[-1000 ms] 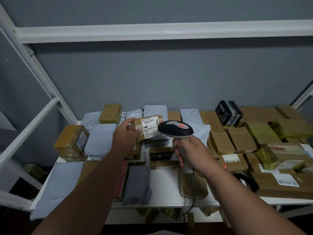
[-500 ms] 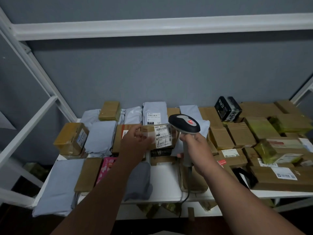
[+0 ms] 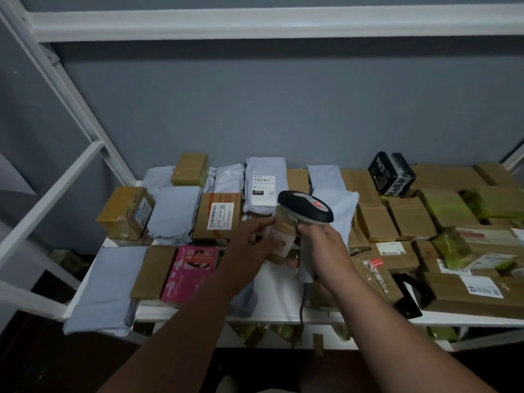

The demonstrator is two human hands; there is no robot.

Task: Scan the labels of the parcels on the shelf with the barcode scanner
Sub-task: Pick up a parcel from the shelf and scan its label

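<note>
My right hand [image 3: 323, 251] grips the handle of a grey and black barcode scanner [image 3: 306, 207], its head above the middle of the white shelf [image 3: 278, 290]. My left hand [image 3: 252, 242] holds a small taped cardboard parcel [image 3: 283, 234] just under the scanner head, turned so its label is blurred and mostly out of sight. Behind it lie a grey mailer bag with a white label [image 3: 262, 185] and a brown box with a barcode label [image 3: 219, 215].
Parcels crowd the shelf: grey bags at left [image 3: 107, 285], a pink box [image 3: 190, 269], a black box [image 3: 391, 177] at the back, several brown and yellow-taped boxes at right [image 3: 465, 287]. White frame bars [image 3: 56, 177] rise at left. The scanner cable hangs over the front edge.
My left hand has brought the small parcel down and to the right, tipping it so its label no longer faces me. The scanner drifted slightly right and lower.
</note>
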